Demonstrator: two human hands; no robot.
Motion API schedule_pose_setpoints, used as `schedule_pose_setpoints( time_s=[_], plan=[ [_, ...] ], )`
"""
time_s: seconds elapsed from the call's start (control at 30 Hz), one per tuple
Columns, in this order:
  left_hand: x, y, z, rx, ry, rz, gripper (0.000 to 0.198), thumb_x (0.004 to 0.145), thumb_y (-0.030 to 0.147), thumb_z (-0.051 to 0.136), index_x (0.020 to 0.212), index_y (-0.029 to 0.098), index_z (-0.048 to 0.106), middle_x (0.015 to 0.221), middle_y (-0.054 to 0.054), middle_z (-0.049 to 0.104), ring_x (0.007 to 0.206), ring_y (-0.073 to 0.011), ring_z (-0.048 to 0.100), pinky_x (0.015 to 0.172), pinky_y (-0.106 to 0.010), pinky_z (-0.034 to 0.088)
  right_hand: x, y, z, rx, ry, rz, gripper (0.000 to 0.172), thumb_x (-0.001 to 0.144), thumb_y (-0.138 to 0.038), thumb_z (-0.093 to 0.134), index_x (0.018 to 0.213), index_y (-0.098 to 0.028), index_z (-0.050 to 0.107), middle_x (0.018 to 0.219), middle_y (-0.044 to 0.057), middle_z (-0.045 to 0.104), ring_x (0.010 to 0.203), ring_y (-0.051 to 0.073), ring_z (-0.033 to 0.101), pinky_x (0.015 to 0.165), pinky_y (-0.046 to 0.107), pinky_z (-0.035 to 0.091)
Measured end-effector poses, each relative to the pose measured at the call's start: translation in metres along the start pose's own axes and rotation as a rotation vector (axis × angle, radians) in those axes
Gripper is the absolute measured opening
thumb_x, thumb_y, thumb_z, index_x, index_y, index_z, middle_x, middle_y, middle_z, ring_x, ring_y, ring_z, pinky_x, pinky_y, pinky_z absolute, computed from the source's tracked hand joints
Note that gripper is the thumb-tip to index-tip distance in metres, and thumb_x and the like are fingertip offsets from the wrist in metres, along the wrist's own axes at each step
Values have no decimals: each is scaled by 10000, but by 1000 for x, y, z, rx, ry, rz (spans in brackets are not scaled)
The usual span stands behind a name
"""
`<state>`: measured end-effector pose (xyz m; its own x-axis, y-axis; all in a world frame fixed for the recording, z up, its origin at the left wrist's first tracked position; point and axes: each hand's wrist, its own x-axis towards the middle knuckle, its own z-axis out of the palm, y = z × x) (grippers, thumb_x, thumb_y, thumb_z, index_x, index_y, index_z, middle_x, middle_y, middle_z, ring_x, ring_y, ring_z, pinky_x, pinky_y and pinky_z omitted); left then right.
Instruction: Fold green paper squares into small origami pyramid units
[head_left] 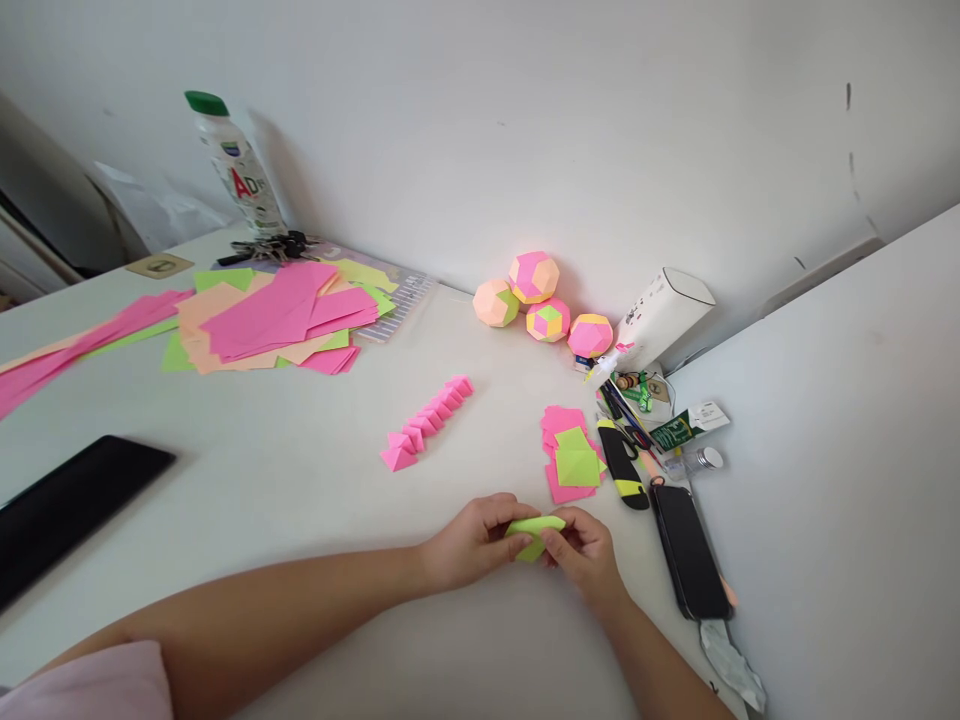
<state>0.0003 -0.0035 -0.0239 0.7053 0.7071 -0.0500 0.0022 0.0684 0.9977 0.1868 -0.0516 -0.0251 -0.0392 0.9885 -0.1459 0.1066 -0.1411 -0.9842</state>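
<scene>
Green paper (534,530): one small piece, held between both hands over the white tabletop (315,470); partly covered by thumbs and fingers.
Left hand (466,540): closed on the paper's left end, the thumb laid on the near side.
Right hand (591,555): paper's right end pinched between thumb and fingers.
Step in hand: folding or creasing, as judged from the two-handed pinch; the crease itself is too small to be read.
Next move: judged to call for edges to be aligned and the fold pressed by the thumbs, the left end being held steady.
Green squares (579,465): laid on pink sheets (562,420), just beyond the grip, slightly right.
Pink folded pieces (427,423): arranged in a slanting row, beyond the grip to the left.
Paper balls (534,278): four, multicoloured, grouped well beyond the grip.
Cutter (621,465): black and yellow, placed beyond the right hand.
Phone (691,550): dark-screened, laid right of the grip.
Paper heap (262,315): pink, peach and green, piled far left of the grip.
</scene>
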Motion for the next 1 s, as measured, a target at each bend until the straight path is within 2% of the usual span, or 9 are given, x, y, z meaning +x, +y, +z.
schedule_pose_setpoints(
  time_s=[0.23,0.37,0.43,0.53,0.6,0.7,0.77,0.9,1.0],
  plan=[
    [3,5,2,-477,-46,3,384,773,387,638,1087,190,537,938,-52,583,869,-184,578,808,-377,443,-1,1,-1,49,-5,9,248,779,-407,646,742,-166,603,561,-18,557,471,115,540,463,225,453],
    [3,2,2,-443,29,-7,493,726,323,701,1150,212,474,813,15,474,764,-118,514,711,-290,428,-1,1,-1,17,2,-21,244,823,-396,600,742,-166,611,518,-42,496,402,89,475,399,205,402],
    [3,1,2,-401,93,-25,505,724,299,705,1151,223,448,740,50,402,676,-84,449,633,-238,393,-1,1,0,9,27,-71,207,833,-372,594,797,-172,634,550,-34,525,358,72,434,349,199,364],
    [4,1,3,-432,178,-28,334,744,324,683,962,215,455,692,69,372,628,-73,416,591,-220,365,0,0,1,69,84,-201,115,815,-311,626,851,-206,654,868,55,642,471,108,558,381,229,443],
    [4,3,3,-478,235,-27,304,751,362,669,814,203,417,735,53,431,672,-83,462,637,-242,395,1,-1,2,97,114,-275,59,799,-266,649,839,-226,663,1068,88,623,617,150,623,485,279,526],
    [5,8,2,-485,309,-27,327,751,405,660,750,192,410,852,17,505,768,-113,528,736,-293,436,1,-2,1,59,147,-303,37,799,-235,652,828,-233,675,1236,102,567,661,155,634,606,335,566],
    [5,11,0,-459,267,-54,305,767,440,631,774,183,465,834,6,534,745,-123,551,737,-309,457,0,-2,1,2,147,-317,58,807,-215,642,838,-239,685,1333,100,500,673,155,643,641,344,567],
    [6,13,-5,-410,20,-131,374,780,525,568,835,156,546,777,-27,582,669,-144,571,579,-280,492,-3,-5,2,-122,47,-409,179,803,-135,632,892,-273,704,1394,81,443,806,198,666,734,365,550],
    [7,10,-6,-365,-48,-150,392,805,537,526,844,147,551,669,-14,586,586,-129,558,520,-252,475,-3,-8,5,-193,3,-462,222,800,-114,628,917,-286,706,1412,78,416,838,209,657,771,389,533]
  ],
)
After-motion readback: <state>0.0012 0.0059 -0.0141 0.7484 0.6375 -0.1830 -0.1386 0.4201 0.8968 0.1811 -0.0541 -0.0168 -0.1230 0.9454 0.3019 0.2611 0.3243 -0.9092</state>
